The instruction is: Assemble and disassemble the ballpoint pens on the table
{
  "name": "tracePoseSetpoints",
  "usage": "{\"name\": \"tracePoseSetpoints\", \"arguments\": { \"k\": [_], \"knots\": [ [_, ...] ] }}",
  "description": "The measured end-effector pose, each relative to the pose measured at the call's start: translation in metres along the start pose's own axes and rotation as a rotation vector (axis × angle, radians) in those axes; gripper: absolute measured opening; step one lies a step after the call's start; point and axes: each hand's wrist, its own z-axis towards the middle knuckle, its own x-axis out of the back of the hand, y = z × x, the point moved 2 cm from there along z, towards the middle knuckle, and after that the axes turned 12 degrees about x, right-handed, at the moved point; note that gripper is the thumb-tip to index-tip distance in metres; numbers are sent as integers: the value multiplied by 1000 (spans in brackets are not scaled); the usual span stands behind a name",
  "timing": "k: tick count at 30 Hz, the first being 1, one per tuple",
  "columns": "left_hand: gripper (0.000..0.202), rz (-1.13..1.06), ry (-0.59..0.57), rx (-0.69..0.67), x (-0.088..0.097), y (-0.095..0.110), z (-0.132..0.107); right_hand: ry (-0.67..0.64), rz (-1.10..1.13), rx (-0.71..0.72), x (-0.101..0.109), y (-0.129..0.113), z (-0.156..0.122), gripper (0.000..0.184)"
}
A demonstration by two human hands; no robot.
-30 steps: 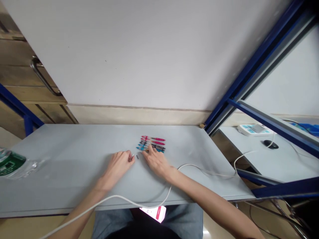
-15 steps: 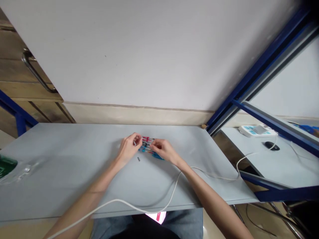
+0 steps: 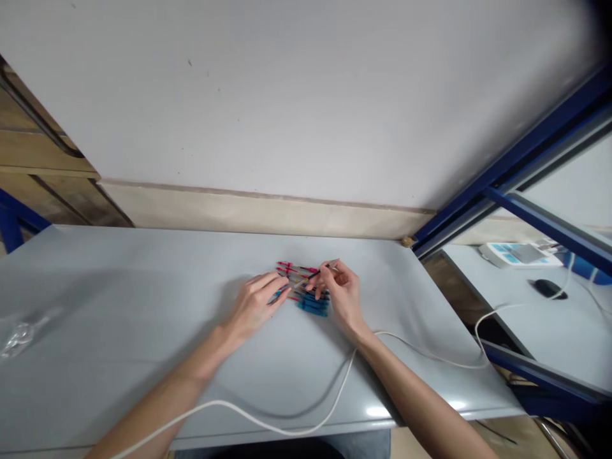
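My right hand [image 3: 343, 292] is closed around a slim dark-barrelled pen [image 3: 314, 275], which slants with its pale end down to the left. Opposite it, my left hand [image 3: 261, 298] is pinched closed beside that pale end; a thin dark and blue bit shows between thumb and fingers, too small to name. Beneath and between both hands, several pens lie side by side on the grey table [image 3: 191, 274]. Red pens [image 3: 285, 263] are at the back, dark ones in the middle partly hidden by my right hand, and blue pens [image 3: 312, 309] at the front.
A white cable [image 3: 268, 428] crosses above my left forearm and runs under my right arm to the right. Crumpled clear plastic [image 3: 19, 338] lies at the far left. Beyond the blue metal frame [image 3: 507, 182] are a black mouse [image 3: 549, 289] and a white device [image 3: 519, 254].
My right hand has lifted and turned, now holding a dark pen slantwise. My left hand stays close by at the left ends of the pens. The view has shifted slightly.
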Motion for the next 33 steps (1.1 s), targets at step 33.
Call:
{"name": "tracePoseSetpoints", "arguments": {
  "k": [33],
  "knots": [
    [17, -77, -155, 113, 8, -7, -2, -269, 128, -37, -12, 0, -14, 32]
  ]
}}
